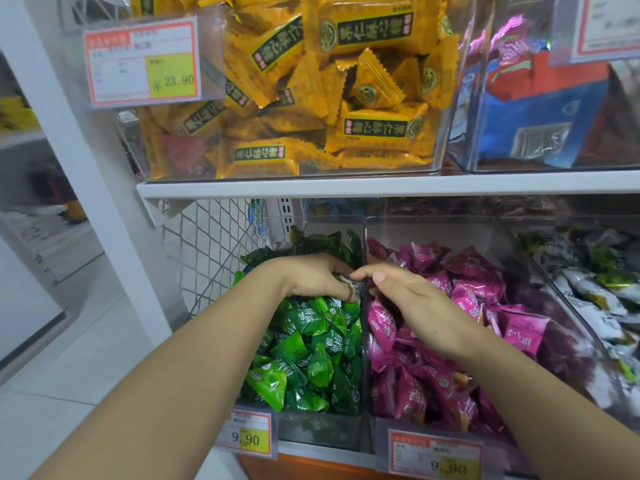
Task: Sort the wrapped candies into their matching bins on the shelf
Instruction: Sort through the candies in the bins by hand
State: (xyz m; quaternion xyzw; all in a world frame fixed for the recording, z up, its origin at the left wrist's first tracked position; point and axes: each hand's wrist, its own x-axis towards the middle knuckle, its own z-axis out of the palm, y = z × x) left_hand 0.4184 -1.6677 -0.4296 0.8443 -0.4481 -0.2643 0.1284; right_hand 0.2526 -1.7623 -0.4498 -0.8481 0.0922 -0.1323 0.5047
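On the lower shelf a clear bin (322, 431) holds green wrapped candies (311, 344). To its right a second clear bin (433, 226) holds magenta wrapped candies (467, 296). My left hand (311, 277) hovers over the green bin with its fingers curled round a small handful of candies (349, 284) in pale and green wrappers. My right hand (405, 296) reaches over the divider between the two bins, thumb and fingers loosely bent toward the left hand's handful; whether it pinches a candy is hidden.
A third bin at the right holds white and green wrapped candies (595, 289). The upper shelf (381, 185) carries a bin of yellow candies (329, 98) and a bin with blue and red packs (540, 109). Price tags (436, 455) hang on the bin fronts.
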